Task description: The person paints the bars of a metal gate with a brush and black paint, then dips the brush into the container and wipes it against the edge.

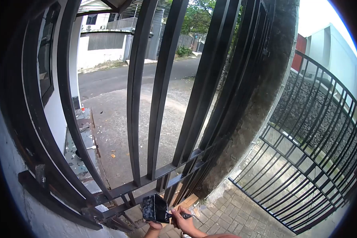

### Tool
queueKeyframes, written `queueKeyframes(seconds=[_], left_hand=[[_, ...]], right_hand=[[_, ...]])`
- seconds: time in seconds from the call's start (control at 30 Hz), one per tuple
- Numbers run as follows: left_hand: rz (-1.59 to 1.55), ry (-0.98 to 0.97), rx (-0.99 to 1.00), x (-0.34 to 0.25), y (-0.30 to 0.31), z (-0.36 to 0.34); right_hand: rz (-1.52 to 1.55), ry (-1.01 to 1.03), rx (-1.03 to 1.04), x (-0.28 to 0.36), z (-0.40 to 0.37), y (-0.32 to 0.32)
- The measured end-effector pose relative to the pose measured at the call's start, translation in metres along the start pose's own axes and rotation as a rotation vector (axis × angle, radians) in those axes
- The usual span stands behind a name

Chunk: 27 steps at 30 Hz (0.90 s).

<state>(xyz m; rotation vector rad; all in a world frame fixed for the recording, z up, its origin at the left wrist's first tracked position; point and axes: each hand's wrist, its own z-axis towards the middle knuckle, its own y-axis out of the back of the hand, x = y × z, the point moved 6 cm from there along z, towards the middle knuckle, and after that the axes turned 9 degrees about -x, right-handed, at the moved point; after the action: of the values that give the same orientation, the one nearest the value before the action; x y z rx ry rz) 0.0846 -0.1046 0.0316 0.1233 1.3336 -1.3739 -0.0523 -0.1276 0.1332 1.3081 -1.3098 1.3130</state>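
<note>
Near the gate, my right hand grips the paintbrush; my left hand grips the tray, best kept level.

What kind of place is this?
Probably the gated entrance to a house or yard: tall black metal bars stand in front, paving blocks lie underfoot, and a street runs beyond.

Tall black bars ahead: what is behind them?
Between the black bars: rough pale pavement, then a road, with a white wall on its far side. Whatever lies directly behind each bar is covered.
</note>
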Motion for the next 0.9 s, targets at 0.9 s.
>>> queueKeyframes(seconds=[0.9], left_hand=[[-0.228, 0.074, -0.363, -0.004, 0.034, -0.022]], right_hand=[[-0.233, 0.955, -0.038, 0.366, -0.006, 0.023]])
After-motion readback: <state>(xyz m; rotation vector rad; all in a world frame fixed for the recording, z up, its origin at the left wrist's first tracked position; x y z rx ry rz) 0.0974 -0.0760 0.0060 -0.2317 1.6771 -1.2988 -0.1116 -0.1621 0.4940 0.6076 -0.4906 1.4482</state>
